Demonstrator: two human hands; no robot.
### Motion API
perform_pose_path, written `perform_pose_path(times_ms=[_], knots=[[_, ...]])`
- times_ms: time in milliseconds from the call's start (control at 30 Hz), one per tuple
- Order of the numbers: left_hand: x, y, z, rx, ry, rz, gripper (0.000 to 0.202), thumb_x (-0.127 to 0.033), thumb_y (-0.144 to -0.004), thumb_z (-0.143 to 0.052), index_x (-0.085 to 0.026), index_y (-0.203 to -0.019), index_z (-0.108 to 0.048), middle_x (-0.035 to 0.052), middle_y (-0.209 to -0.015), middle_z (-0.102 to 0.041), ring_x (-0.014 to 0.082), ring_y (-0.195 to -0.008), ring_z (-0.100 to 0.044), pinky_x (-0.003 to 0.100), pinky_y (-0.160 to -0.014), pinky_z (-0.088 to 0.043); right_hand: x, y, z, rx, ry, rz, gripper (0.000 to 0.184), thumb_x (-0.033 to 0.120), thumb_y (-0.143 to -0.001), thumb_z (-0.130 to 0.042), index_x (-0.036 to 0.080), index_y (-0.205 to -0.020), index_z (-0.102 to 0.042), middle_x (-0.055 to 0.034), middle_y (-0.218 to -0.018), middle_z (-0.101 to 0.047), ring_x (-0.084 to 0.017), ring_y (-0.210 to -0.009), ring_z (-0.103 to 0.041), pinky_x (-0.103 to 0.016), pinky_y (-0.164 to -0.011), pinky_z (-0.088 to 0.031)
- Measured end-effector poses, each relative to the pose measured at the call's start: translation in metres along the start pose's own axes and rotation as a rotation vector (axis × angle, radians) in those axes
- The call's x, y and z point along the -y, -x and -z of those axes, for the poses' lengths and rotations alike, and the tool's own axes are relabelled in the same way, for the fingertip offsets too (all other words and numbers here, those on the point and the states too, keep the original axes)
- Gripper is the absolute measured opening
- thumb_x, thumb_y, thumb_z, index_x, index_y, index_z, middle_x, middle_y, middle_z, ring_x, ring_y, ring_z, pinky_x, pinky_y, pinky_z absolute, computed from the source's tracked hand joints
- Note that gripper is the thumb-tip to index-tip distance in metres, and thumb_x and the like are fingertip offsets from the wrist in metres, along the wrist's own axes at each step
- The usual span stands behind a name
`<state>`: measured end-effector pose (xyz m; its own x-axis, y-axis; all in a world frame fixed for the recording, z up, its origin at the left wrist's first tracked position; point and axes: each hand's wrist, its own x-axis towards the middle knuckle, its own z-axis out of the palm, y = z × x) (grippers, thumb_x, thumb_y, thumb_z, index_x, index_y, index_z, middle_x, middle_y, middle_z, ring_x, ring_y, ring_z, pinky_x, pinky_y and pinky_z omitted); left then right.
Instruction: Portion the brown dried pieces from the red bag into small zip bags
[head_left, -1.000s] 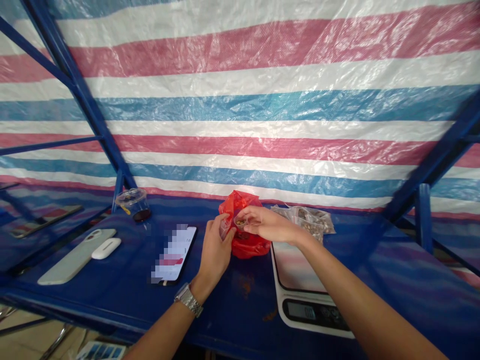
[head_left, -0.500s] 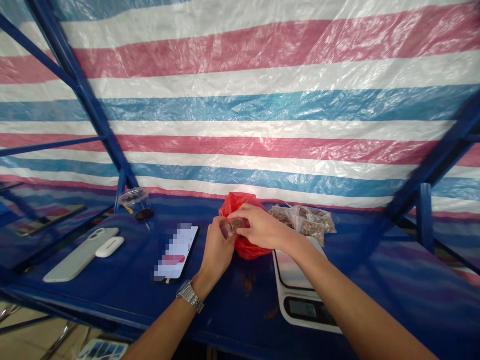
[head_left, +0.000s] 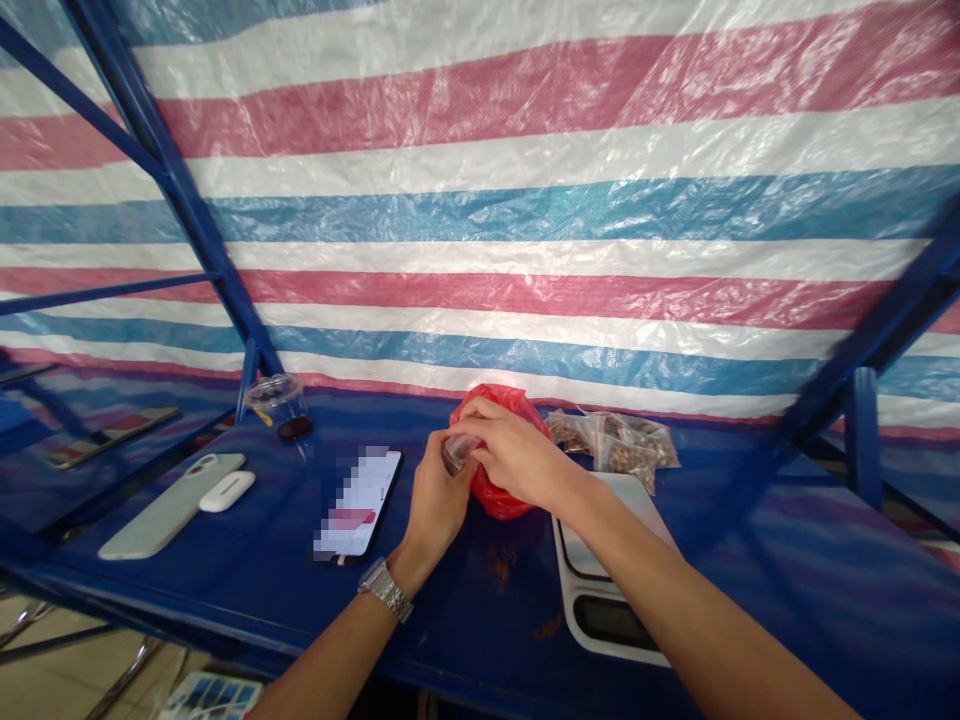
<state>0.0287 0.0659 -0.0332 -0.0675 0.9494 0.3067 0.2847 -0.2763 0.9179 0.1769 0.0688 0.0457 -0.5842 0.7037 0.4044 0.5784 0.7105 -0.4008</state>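
My left hand [head_left: 436,500], with a metal watch at the wrist, pinches a small clear plastic bag [head_left: 458,452] in front of a red plastic bag [head_left: 500,490] on the blue shelf. My right hand [head_left: 512,452] curls over the top of the same small clear bag, fingers closed on it. What the small bag holds is hidden by my fingers. The red bag sits just behind and under both hands.
A white kitchen scale [head_left: 600,590] lies under my right forearm. Several clear bags of brown bits [head_left: 619,440] lie behind it. A phone with a lit screen [head_left: 358,505], a pale phone case [head_left: 169,505], a white earbud case [head_left: 227,490] and a clear cup [head_left: 281,405] lie to the left. Blue frame posts stand at both sides.
My right hand has turned over from holding the bag open to closing down over its top. The small bag's open mouth no longer shows. The view has shifted slightly to the left.
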Motion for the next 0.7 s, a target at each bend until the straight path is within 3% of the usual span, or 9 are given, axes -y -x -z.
perform_pose_path(times_ms=[233,367,533,600,700], knots=[[-0.004,-0.001,-0.001,0.003,0.045,0.018,0.028,-0.03,-0.087,-0.066,-0.018,-0.11,-0.056,0.0047,-0.096,-0.071,0.0176,-0.08,-0.067,0.026,-0.07,-0.048,-0.001,-0.001,0.004,-0.004,0.025,-0.029,0.032,0.003,-0.089,-0.056,0.02,-0.112,-0.071,-0.0075,-0.121,-0.063,-0.02,-0.114,-0.061,-0.034,-0.104,-0.048],[-0.006,-0.001,0.002,-0.045,-0.103,0.075,0.024,-0.03,-0.088,-0.065,-0.02,-0.106,-0.052,0.0013,-0.087,-0.066,0.0168,-0.073,-0.063,0.027,-0.067,-0.044,-0.005,0.002,0.021,-0.046,0.054,-0.094,0.033,0.002,-0.083,-0.06,0.021,-0.107,-0.072,-0.0055,-0.117,-0.07,-0.02,-0.112,-0.064,-0.031,-0.1,-0.048],[-0.004,-0.002,0.007,-0.023,-0.29,0.129,0.04,-0.021,-0.078,-0.071,-0.022,-0.107,-0.044,0.0021,-0.088,-0.063,0.0191,-0.071,-0.062,0.028,-0.066,-0.041,-0.015,0.011,0.024,0.348,0.112,-0.28,0.025,0.001,-0.074,-0.062,0.019,-0.085,-0.075,-0.0042,-0.084,-0.076,-0.019,-0.078,-0.071,-0.026,-0.067,-0.047],[-0.005,-0.001,0.009,0.056,-0.315,0.165,0.038,-0.017,-0.077,-0.069,-0.023,-0.104,-0.043,0.0012,-0.083,-0.063,0.0205,-0.067,-0.062,0.028,-0.063,-0.038,-0.02,0.013,0.017,0.396,0.192,-0.319,0.028,0.0,-0.074,-0.059,0.017,-0.089,-0.075,-0.0084,-0.091,-0.077,-0.023,-0.084,-0.073,-0.027,-0.068,-0.048],[-0.011,0.0,0.009,0.115,-0.338,0.187,0.037,-0.009,-0.075,-0.063,-0.025,-0.1,-0.041,-0.0012,-0.075,-0.062,0.0219,-0.063,-0.062,0.027,-0.06,-0.035,-0.024,0.014,0.006,0.352,0.354,-0.384,0.033,0.0,-0.077,-0.058,0.013,-0.103,-0.073,-0.0168,-0.112,-0.075,-0.03,-0.102,-0.072,-0.031,-0.078,-0.051]])
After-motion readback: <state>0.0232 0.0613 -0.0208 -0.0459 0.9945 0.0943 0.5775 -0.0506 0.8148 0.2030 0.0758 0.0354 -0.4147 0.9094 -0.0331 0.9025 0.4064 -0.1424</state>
